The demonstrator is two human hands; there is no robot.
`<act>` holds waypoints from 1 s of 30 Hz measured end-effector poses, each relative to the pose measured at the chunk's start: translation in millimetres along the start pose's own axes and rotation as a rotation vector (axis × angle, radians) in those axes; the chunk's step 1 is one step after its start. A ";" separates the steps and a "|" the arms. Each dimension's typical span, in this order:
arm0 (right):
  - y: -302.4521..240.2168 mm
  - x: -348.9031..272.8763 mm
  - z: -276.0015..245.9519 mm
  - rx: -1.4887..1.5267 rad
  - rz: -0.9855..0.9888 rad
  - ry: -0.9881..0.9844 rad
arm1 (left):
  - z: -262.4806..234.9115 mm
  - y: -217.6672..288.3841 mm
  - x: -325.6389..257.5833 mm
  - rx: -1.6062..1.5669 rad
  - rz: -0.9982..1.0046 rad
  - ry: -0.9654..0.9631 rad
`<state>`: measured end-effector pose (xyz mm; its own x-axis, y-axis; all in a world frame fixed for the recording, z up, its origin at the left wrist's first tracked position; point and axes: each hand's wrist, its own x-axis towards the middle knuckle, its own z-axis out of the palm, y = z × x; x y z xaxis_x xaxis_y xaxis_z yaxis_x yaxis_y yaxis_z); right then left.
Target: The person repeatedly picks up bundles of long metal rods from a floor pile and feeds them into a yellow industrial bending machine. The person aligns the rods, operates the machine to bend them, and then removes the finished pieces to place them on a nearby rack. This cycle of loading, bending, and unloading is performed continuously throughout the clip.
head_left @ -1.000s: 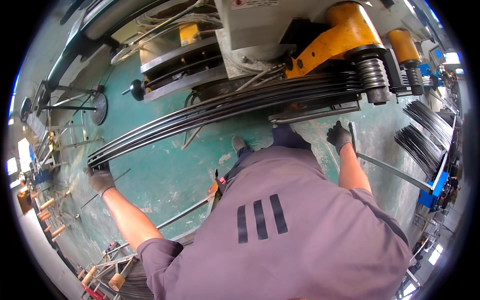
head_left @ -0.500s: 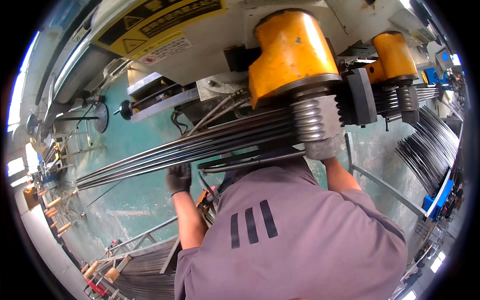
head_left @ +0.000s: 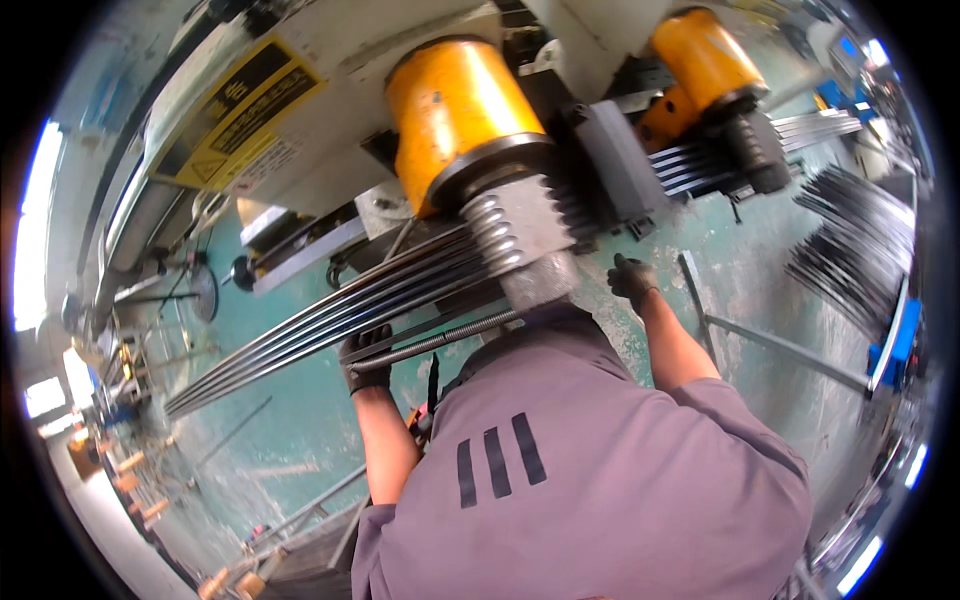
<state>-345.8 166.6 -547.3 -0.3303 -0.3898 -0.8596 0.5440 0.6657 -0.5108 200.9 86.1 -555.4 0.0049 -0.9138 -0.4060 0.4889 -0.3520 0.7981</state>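
My left hand (head_left: 366,358), in a dark glove, is closed around the free end of a ribbed metal rod (head_left: 440,341). Its fingers are partly hidden by the rod and by a dark flat bar beside it. Just beyond it, several long, thin metal bars (head_left: 300,343) run out to the left in a bundle from under the near clamp, a grey ribbed block (head_left: 520,225) below an orange cylinder (head_left: 462,105). My right hand (head_left: 632,279), also gloved, is held over the floor right of the block, fingers curled, thumb up, nothing seen in it.
A second orange cylinder (head_left: 708,62) with its clamp stands farther right. A grey upright block (head_left: 618,160) lies between the two. At the right, a pile of dark rods (head_left: 850,245) rests by a metal frame (head_left: 790,353). A yellow warning label (head_left: 235,110) marks the machine.
My left hand has come up onto the rod's end. My right hand has moved out from behind the grey block into plain sight. The view has tilted and shifted.
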 end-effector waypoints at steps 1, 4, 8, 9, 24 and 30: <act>14.5 8.9 -9.7 0.115 0.017 -0.108 | 3.9 11.7 4.2 -0.053 -0.049 0.005; 24.8 -15.6 -6.2 0.129 -0.096 0.054 | 18.0 38.2 6.0 -0.212 -0.136 -0.014; -7.7 -81.4 14.5 0.189 -0.403 0.058 | 27.6 57.2 -8.9 -0.429 -0.102 -0.056; -20.3 -97.4 17.8 0.227 -0.475 0.025 | 40.6 70.6 -15.7 -0.431 -0.100 0.024; -170.9 -145.0 79.2 0.965 -0.655 -0.551 | 117.5 165.7 -61.2 -0.160 0.479 0.065; -184.8 -125.1 92.1 1.142 -0.590 -0.491 | 159.1 221.6 -94.0 -0.002 0.641 0.019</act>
<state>-333.9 33.8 -346.1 -0.5571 -0.7714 -0.3075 0.8246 -0.4702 -0.3145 170.0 61.7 -269.5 0.3123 -0.9390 0.1440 0.3850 0.2637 0.8844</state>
